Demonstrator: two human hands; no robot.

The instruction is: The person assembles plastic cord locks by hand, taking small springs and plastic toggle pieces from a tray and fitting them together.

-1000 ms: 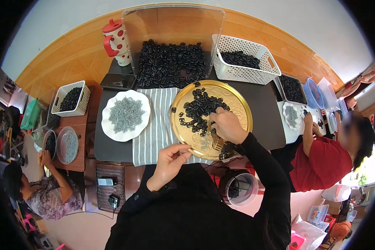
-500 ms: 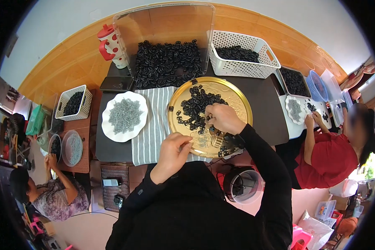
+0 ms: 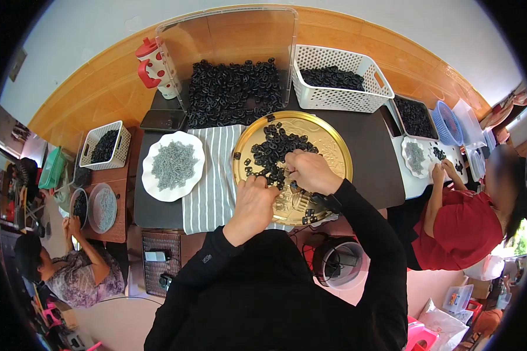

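Observation:
A round gold tray (image 3: 334,134) holds a heap of small black plastic pieces (image 3: 275,143). My right hand (image 3: 313,171) is over the heap's right side, thumb and fingers pinched together; what lies between the fingertips is hidden. At the tray's lower left, my left hand (image 3: 252,205) has its fingers bent and drawn together beside the black pieces, close to the right hand; anything in it is too small to make out. Left of the tray, a white scalloped plate (image 3: 148,181) carries a pile of small silvery-grey parts (image 3: 174,165). Under both lies a striped cloth (image 3: 202,213).
Behind the tray, a clear bin (image 3: 228,41) and a white basket (image 3: 342,100) contain more black pieces. A phone (image 3: 163,120) and a spotted tumbler (image 3: 158,70) stand at back left. One person (image 3: 459,225) works at right, another (image 3: 82,275) at left. A bucket (image 3: 342,266) is below.
My left hand has moved up and right over the tray's edge to the black pieces, its back turned upward. My right hand stays over the heap, shifted slightly. The view has moved a little.

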